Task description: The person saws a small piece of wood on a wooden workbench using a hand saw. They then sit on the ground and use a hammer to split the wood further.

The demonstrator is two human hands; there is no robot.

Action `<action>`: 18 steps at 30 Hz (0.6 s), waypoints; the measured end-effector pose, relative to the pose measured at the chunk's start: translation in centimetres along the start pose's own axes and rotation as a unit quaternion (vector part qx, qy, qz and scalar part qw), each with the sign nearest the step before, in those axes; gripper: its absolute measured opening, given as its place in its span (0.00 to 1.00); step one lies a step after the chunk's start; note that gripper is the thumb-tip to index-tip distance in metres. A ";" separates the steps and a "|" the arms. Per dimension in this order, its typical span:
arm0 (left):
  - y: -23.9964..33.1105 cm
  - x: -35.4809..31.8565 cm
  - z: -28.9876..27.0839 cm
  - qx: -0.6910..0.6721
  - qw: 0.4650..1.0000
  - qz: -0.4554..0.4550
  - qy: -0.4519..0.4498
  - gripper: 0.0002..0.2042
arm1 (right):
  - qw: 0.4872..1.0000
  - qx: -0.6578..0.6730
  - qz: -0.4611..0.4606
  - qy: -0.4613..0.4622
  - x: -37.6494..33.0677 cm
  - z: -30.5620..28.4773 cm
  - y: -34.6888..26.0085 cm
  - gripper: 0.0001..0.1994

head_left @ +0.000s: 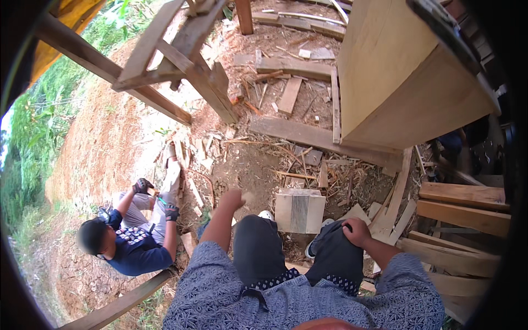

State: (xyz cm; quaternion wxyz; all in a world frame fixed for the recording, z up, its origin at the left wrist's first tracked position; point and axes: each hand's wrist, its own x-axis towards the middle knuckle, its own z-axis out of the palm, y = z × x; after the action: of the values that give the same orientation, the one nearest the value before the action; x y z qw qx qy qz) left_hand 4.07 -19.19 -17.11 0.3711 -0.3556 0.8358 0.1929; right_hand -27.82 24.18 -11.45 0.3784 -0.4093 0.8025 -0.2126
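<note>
I am seated, knees apart, in dark trousers. My left hand [234, 200] is raised beyond my left knee, its fingers closed. A small pale blurred patch shows at its fingertips; I cannot make out what it is. My right hand [357, 232] rests on my right knee, fingers laid over the trouser cloth and holding nothing. Between my feet stands a pale wooden block or box [283, 212] with a grey band down its middle. Neither hand touches it.
At left a person [132, 236] in a navy shirt and dark gloves sits on the ground. A wooden frame [206, 82] stands ahead at left. A large plywood cabinet [385, 71] rises at right. Stacked planks [462, 214] lie at far right; wood scraps and shavings [352, 179] litter the dirt.
</note>
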 end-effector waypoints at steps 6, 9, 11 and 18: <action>-9.9 -32.6 1.8 -0.200 0.972 -0.120 -0.035 0.25 | 0.964 -0.053 0.176 -0.193 -5.3 1.1 -14.2 0.18; -12.0 -41.7 1.8 -0.267 0.948 -0.151 -0.079 0.25 | 0.896 0.321 0.115 -0.286 -5.8 -1.0 -21.4 0.21; -13.0 -45.6 2.1 -0.297 0.933 -0.180 -0.098 0.25 | 0.855 0.434 0.156 -0.236 -6.0 -8.2 -29.6 0.19; -14.8 -41.1 -3.7 -0.315 0.933 -0.161 -0.061 0.25 | 0.904 0.348 0.200 0.146 -8.6 -20.8 -21.5 0.14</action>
State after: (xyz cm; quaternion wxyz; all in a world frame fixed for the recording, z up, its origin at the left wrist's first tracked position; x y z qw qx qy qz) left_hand 32.61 -12.78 15.57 0.3163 -0.5721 0.6390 0.4055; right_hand -30.17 19.48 19.29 0.4102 -0.0470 0.7888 -0.4553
